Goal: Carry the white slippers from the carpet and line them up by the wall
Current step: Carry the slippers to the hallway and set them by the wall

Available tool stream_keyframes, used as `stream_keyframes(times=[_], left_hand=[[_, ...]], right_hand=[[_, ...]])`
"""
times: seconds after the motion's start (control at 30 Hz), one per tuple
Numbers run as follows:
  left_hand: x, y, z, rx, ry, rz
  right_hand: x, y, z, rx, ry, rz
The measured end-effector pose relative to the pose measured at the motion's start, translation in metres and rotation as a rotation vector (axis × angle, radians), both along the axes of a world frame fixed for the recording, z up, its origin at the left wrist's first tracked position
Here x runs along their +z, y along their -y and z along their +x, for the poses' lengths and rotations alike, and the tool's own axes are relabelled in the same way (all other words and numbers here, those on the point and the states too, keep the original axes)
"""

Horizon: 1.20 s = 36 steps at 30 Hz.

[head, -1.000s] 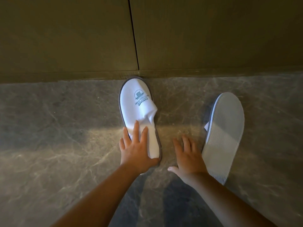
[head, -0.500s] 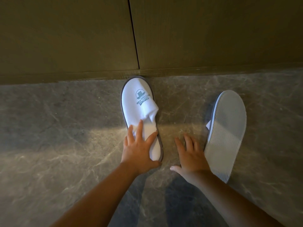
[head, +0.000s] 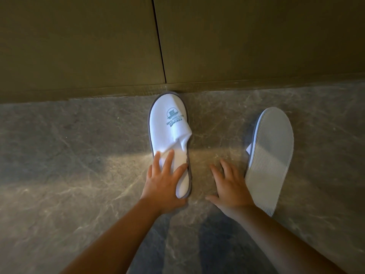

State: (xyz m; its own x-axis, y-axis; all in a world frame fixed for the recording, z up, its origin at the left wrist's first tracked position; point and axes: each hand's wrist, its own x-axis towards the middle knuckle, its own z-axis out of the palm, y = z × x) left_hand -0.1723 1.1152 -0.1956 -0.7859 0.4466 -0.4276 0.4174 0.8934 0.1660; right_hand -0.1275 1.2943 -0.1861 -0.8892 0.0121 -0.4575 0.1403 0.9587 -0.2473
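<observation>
One white slipper (head: 169,123) with a grey rim and a green logo lies right way up on the floor, its toe touching the wall (head: 98,46). My left hand (head: 164,182) rests flat on its heel end, fingers spread over the insole. The second white slipper (head: 270,155) lies to the right, turned onto its side with the ribbed sole facing up, its toe short of the wall and angled slightly. My right hand (head: 231,186) lies flat on the floor between the two slippers, fingers apart, its outer edge next to the upturned slipper.
The floor (head: 69,175) is grey veined stone with a bright band of light across it. The wall is dark olive panelling with a vertical seam (head: 159,46) just above the first slipper. No carpet is in view.
My left hand's fingers have spread a little wider over the first slipper's insole. Both slippers and my right hand stay about where they were.
</observation>
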Motion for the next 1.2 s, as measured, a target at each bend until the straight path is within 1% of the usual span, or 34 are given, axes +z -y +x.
stream_keyframes(times=[0.03, 0.1, 0.13, 0.2, 0.23, 0.3, 0.4, 0.43, 0.47, 0.53, 0.57, 0.6, 0.7, 0.77, 0.8, 0.87, 0.93, 1.0, 1.1, 1.13, 1.2], left_hand=[[0.0, 0.0, 0.0, 0.0, 0.003, 0.001], [0.0, 0.002, -0.001, 0.003, 0.007, -0.001], [-0.001, 0.003, -0.001, 0.003, 0.008, -0.007], [-0.002, 0.003, -0.001, -0.005, 0.009, -0.027], [-0.002, 0.003, -0.001, -0.008, 0.009, -0.033], [-0.001, 0.002, -0.001, -0.009, 0.002, -0.019], [0.001, 0.0, -0.001, 0.005, 0.019, 0.027], [0.002, -0.001, -0.001, 0.007, 0.025, 0.029], [0.002, -0.002, -0.001, 0.006, 0.027, 0.024], [0.002, -0.005, -0.001, 0.006, 0.032, 0.009], [0.003, -0.006, -0.001, 0.006, 0.036, 0.001], [0.003, -0.006, -0.001, 0.006, 0.039, -0.011], [0.004, -0.007, -0.002, 0.002, 0.046, -0.036], [0.005, -0.007, -0.002, 0.014, 0.062, -0.027], [0.005, -0.008, -0.002, 0.02, 0.069, -0.023], [0.006, -0.009, -0.002, 0.025, 0.071, -0.023], [0.007, -0.009, -0.001, 0.023, 0.067, -0.029], [0.008, -0.009, -0.001, 0.024, 0.066, -0.022], [0.008, -0.006, -0.003, 0.025, 0.078, -0.002], [0.008, -0.003, -0.004, 0.022, 0.081, 0.002], [0.007, 0.0, -0.004, 0.002, 0.079, -0.009]], right_hand=[[0.003, -0.001, 0.001, -0.054, -0.065, 0.014], [0.008, -0.006, 0.008, -0.241, -0.188, 0.091], [0.009, -0.011, 0.012, -0.35, -0.181, 0.129], [0.01, -0.023, 0.024, -0.55, -0.04, 0.169], [0.009, -0.029, 0.028, -0.64, 0.019, 0.16], [0.008, -0.036, 0.035, -0.756, 0.057, 0.091], [0.012, -0.038, 0.04, -0.735, -0.017, 0.023], [0.014, -0.038, 0.041, -0.723, -0.072, -0.042], [0.016, -0.035, 0.042, -0.718, -0.137, -0.145], [0.023, -0.028, 0.039, -0.761, -0.23, -0.433], [0.027, -0.024, 0.036, -0.791, -0.24, -0.575], [0.029, -0.021, 0.032, -0.803, -0.248, -0.669], [0.032, -0.019, 0.02, -0.828, -0.326, -0.677], [0.033, -0.026, 0.014, -0.941, -0.338, -0.742], [0.033, -0.031, 0.014, -0.968, -0.325, -0.729], [0.029, -0.04, 0.016, -0.925, -0.291, -0.574], [0.024, -0.043, 0.018, -0.865, -0.285, -0.482], [0.02, -0.035, 0.018, -0.775, -0.277, -0.444], [0.018, -0.011, 0.013, -0.62, -0.203, -0.402], [0.017, -0.003, 0.011, -0.608, -0.169, -0.411], [0.016, 0.01, 0.007, -0.653, -0.126, -0.432]])
